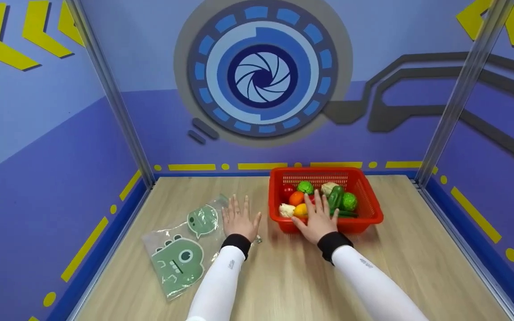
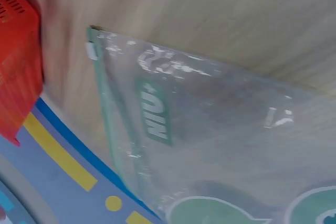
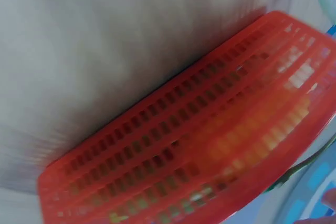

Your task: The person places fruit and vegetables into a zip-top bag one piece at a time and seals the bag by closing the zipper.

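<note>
With its fingers spread, my left hand (image 1: 240,221) is over the right edge of a clear zip bag (image 1: 214,240) printed with a green dinosaur. The left wrist view shows the bag's slider end and a green label (image 2: 153,111). My right hand (image 1: 319,223), fingers also spread, reaches over the front rim of a red plastic basket (image 1: 375,214). Inside lie toy-like vegetables and fruit: an orange (image 1: 296,198), a green pepper (image 1: 336,196), a green cabbage (image 1: 349,202) and a white garlic-like piece (image 1: 286,210). Neither hand grips anything; whether they touch is unclear.
A light wood tabletop (image 1: 283,285) carries the bag on the left and the basket at the back, right of centre. Blue printed panels (image 1: 150,125) enclose it at the back and sides, with metal posts (image 1: 458,93) at the corners.
</note>
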{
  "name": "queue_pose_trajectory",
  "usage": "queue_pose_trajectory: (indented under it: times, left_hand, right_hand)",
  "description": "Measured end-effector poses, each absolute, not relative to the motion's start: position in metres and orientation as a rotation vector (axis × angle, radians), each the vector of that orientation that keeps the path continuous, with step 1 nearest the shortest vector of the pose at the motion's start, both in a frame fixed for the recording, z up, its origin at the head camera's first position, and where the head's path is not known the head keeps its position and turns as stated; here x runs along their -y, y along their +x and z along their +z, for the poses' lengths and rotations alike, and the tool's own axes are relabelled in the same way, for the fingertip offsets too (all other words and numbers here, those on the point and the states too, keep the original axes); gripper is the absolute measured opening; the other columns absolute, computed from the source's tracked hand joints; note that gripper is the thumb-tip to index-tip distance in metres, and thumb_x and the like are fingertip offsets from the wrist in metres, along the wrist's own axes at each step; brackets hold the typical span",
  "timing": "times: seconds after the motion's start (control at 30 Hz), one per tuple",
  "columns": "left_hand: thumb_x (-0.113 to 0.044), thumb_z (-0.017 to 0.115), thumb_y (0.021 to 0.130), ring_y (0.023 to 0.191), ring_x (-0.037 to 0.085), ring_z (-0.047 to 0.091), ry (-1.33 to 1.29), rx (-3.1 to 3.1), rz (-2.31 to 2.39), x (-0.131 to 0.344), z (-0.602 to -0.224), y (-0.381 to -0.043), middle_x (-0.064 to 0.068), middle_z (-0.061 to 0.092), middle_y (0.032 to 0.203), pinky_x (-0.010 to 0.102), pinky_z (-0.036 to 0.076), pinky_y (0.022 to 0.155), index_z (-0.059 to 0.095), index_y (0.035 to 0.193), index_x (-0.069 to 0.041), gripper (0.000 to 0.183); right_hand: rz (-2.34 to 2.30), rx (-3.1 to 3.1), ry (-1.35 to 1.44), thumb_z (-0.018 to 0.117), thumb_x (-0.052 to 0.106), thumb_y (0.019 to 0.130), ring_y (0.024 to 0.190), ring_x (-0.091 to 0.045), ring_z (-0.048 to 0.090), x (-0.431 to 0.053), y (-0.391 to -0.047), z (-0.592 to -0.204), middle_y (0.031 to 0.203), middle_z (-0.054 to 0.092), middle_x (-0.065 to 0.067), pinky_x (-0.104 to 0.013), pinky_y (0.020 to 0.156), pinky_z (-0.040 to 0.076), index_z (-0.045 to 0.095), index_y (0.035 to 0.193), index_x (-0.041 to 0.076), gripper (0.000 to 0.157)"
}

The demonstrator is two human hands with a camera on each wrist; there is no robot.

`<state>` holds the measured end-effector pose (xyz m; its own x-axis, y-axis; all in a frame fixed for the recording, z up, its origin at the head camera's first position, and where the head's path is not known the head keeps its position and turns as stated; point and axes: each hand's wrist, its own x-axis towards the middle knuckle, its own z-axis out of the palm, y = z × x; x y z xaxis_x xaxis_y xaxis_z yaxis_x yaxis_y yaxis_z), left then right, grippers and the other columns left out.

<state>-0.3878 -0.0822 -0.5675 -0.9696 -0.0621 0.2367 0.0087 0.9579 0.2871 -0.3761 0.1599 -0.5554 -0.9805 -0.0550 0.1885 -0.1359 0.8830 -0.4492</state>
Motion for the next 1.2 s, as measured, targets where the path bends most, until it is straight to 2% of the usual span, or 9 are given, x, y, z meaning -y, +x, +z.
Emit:
queue_pose_trajectory:
  times: [0.13,0.27,0.5,0.63,0.8,1.03,1.2]
  left_hand:
    - [-0.054,0.049,0.103,0.161,0.038,0.014,0.137,2.857,-0.490,0.104,-0.578,-0.386,0.022,0.020,0.170,0.059,0.011,0.128,0.034,0.162,-0.015,0.072]
    - [-0.052,0.049,0.103,0.159,0.042,0.016,0.281,2.828,-0.576,0.128,-0.587,-0.381,0.026,0.021,0.169,0.062,0.010,0.127,0.036,0.160,-0.011,0.072]
    - [-0.047,0.051,0.103,0.159,0.046,0.013,0.517,2.781,-0.678,0.157,-0.603,-0.370,0.034,0.018,0.166,0.065,0.006,0.126,0.033,0.160,-0.003,0.074]
    - [-0.048,0.048,0.104,0.158,0.049,0.011,0.609,2.804,-0.708,0.163,-0.610,-0.364,0.036,0.014,0.166,0.068,0.008,0.124,0.028,0.161,-0.002,0.076]
    - [-0.050,0.044,0.105,0.157,0.053,0.009,0.655,2.871,-0.726,0.164,-0.623,-0.361,0.036,0.010,0.167,0.074,0.008,0.121,0.023,0.163,-0.003,0.077]
    - [-0.045,0.049,0.104,0.154,0.058,0.010,0.675,2.969,-0.734,0.164,-0.642,-0.352,0.037,0.012,0.166,0.081,0.008,0.116,0.026,0.161,-0.001,0.075]
    - [-0.042,0.056,0.101,0.152,0.058,0.015,0.616,3.019,-0.697,0.163,-0.636,-0.341,0.038,0.018,0.164,0.080,0.011,0.116,0.034,0.157,0.000,0.073]
  right_hand:
    - [0.670,2.811,0.277,0.064,0.055,0.096,0.160,-0.041,0.011,-0.137,-0.370,-0.555,0.174,0.012,-0.013,-0.077,0.119,0.012,0.028,0.164,0.017,0.085]
    - [0.693,2.755,0.447,0.064,0.050,0.097,0.159,-0.040,0.015,-0.107,-0.361,-0.552,0.174,0.015,-0.012,-0.075,0.118,0.021,0.029,0.163,0.015,0.083]
    - [0.705,2.777,0.710,0.062,0.047,0.099,0.157,-0.040,0.024,-0.058,-0.341,-0.565,0.172,0.020,-0.012,-0.067,0.120,0.026,0.028,0.163,0.015,0.079]
    - [0.763,2.857,0.715,0.064,0.043,0.099,0.154,-0.041,0.031,-0.042,-0.334,-0.584,0.171,0.025,-0.013,-0.067,0.117,0.032,0.031,0.162,0.015,0.077]
    - [0.835,2.862,0.692,0.070,0.035,0.095,0.147,-0.046,0.041,-0.031,-0.330,-0.604,0.165,0.035,-0.019,-0.070,0.110,0.039,0.038,0.158,0.009,0.074]
    - [0.845,2.867,0.654,0.072,0.030,0.094,0.143,-0.047,0.045,-0.029,-0.326,-0.623,0.161,0.040,-0.023,-0.068,0.106,0.044,0.041,0.155,0.006,0.073]
    - [0.818,2.875,0.652,0.072,0.029,0.093,0.141,-0.047,0.047,-0.033,-0.324,-0.632,0.158,0.043,-0.025,-0.066,0.103,0.047,0.044,0.153,0.002,0.071]
